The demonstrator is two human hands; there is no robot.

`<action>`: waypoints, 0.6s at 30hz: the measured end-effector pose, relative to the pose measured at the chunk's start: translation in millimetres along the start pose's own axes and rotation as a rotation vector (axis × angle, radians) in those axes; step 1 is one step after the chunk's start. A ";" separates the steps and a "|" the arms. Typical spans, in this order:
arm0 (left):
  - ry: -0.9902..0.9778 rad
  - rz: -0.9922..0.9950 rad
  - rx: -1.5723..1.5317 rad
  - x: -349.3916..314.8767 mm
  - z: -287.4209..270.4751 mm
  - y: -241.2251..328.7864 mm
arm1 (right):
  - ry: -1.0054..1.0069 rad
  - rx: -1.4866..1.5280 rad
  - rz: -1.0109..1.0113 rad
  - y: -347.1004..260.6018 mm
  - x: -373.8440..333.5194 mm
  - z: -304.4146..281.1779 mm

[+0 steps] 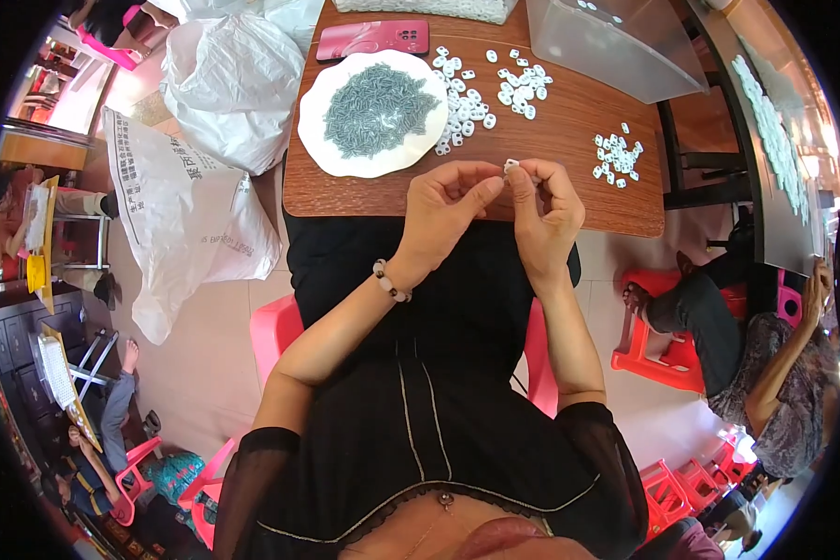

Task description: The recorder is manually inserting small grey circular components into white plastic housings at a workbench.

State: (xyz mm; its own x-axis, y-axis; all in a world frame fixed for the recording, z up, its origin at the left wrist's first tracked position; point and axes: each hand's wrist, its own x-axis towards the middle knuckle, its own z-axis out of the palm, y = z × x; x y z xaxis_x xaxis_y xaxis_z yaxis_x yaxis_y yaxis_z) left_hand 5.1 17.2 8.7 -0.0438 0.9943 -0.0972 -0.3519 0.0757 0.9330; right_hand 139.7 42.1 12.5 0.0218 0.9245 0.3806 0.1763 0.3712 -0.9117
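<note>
Just over the table's near edge, my right hand (549, 213) is closed, pinching a small white plastic piece (511, 166) between thumb and forefinger. My left hand (446, 207), with a beaded bracelet (388, 282) at the wrist, meets it there, thumb and forefinger pressed together. What those left fingers hold, if anything, is too small to make out. A white wavy-rimmed plate (312, 131) beyond my left hand carries a heap of small grey slender pieces (381, 107). Right of the plate, loose white pieces with dark holes (465, 107) lie scattered, and a smaller group (618, 161) sits farther right.
On the brown wooden table (560, 140) are a red phone (373, 40) and a translucent plastic bin (616, 56). White sacks (182, 196) stand on the floor at the left. A person (775, 383) sits at another table on the right, near red plastic stools (658, 359).
</note>
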 end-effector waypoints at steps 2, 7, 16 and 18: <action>0.012 0.052 0.027 0.3 3.8 -3.8 | -0.005 0.012 0.013 -0.6 -1.2 0.4; 0.068 0.223 0.223 1.7 3.9 -9.5 | -0.018 0.021 0.043 -3.0 -1.3 -0.9; 0.129 0.341 0.288 -2.4 5.8 -10.6 | -0.125 0.116 0.171 -4.3 2.0 -7.2; 0.127 0.291 0.275 -2.2 5.3 -10.2 | -0.155 0.050 0.175 -4.8 2.6 -8.7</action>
State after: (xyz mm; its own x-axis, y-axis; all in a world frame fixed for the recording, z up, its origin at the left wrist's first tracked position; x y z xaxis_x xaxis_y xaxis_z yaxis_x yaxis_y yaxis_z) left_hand 13.7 14.6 1.2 -0.2259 0.9612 0.1582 -0.0462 -0.1728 0.9839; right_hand 147.5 42.0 19.2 -0.1048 0.9759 0.1916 0.1342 0.2048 -0.9696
